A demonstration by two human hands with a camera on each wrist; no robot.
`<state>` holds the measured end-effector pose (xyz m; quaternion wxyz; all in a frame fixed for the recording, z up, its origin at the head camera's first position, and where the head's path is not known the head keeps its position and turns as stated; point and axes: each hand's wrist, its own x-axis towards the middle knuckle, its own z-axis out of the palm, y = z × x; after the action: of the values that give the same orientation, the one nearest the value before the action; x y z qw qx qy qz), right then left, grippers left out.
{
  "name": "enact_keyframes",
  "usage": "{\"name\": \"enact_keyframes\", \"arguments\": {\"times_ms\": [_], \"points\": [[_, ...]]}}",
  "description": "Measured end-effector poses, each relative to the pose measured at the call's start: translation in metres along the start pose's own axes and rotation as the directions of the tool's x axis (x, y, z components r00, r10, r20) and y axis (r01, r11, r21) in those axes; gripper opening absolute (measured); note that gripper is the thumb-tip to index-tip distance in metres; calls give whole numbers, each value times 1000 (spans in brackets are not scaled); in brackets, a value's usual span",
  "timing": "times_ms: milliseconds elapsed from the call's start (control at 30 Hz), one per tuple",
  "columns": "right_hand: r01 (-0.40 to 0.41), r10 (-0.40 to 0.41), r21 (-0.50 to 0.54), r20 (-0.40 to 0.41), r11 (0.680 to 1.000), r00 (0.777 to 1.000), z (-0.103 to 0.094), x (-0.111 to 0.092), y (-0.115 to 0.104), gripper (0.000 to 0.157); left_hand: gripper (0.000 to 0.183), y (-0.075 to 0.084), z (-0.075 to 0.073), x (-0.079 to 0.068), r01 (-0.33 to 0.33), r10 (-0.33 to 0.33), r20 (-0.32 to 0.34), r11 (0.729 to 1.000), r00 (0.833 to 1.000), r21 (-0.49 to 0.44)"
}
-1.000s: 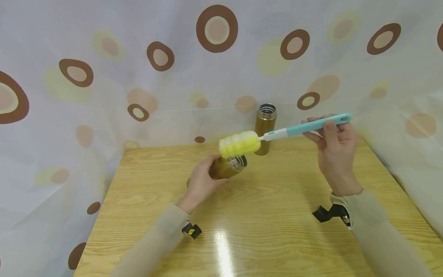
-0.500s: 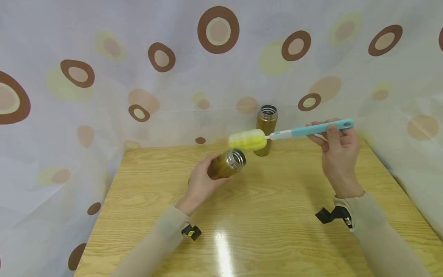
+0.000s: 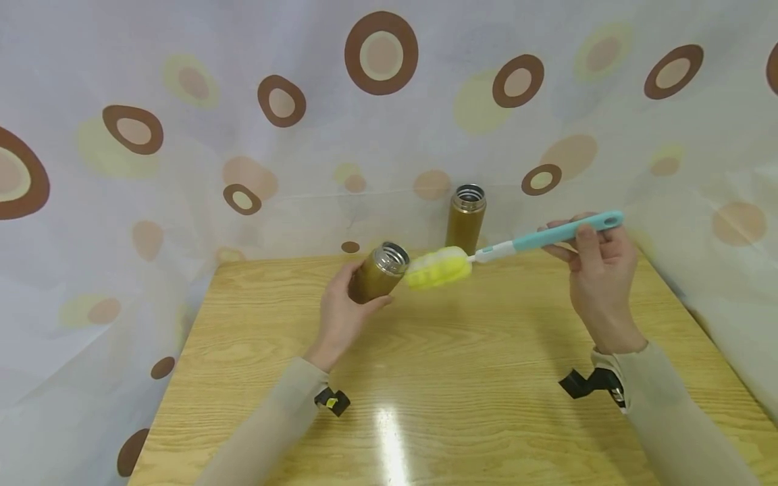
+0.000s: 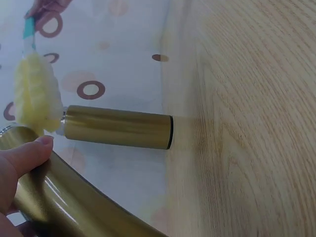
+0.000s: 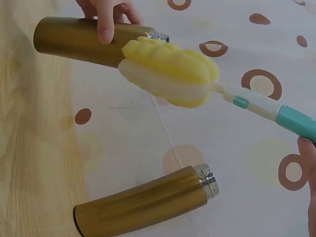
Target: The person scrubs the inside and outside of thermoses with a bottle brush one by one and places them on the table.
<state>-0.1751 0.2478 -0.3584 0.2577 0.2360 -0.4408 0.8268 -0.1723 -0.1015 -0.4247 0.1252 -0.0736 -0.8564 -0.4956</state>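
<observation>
- reaching in over the wood-grained counter (image 3: 456, 391) from pale sleeves (image 3: 261, 422).
- wrapping the left grip (image 3: 343, 314) round the body of a gold bottle (image 3: 375, 278), thumb on one side and fingers on the other; tilting it with the open mouth toward the sponge.
- holding that bottle over the counter, left of centre; leaving contact between base and wood impossible to tell.
- looking rigid and smooth-metalled, so probably feeling hard, fairly light if empty, and a little slick; suiting a full wrap round the mid-body, well below the steel neck.
- pinching the right grip (image 3: 608, 277) on the turquoise handle (image 3: 556, 235) of a sponge brush (image 3: 495, 251), thumb against fingers, near the end with the hanging hole.
- holding the brush aloft, nearly level, sponge to the left; probably weighing very little, with a stiff handle suiting a thumb-and-finger hold.
- placing the yellow-and-white sponge (image 3: 442, 266) just beside the bottle's mouth, outside it; leaving contact with the rim impossible to tell; probably squashing easily, and bending most at the thin stem.
- standing upright beyond, at the back of the counter: a second gold bottle (image 3: 465, 226), uncapped, untouched; likely tipping if knocked high, so suiting a hold round the body.
- hanging behind everything: a spotted cloth (image 3: 328, 142).
</observation>
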Motion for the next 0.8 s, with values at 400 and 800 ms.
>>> {"name": "enact_keyframes", "arguments": {"times_ms": [400, 800], "points": [[-36, 31, 94, 55, 995, 998, 2, -1, -4, 16, 72, -5, -1, 3, -17, 14, 39, 997, 999, 70], [-39, 42, 185, -16, 982, 999, 18, 3, 2, 18, 74, 2, 7, -3, -19, 5, 149, 996, 989, 92]]}}
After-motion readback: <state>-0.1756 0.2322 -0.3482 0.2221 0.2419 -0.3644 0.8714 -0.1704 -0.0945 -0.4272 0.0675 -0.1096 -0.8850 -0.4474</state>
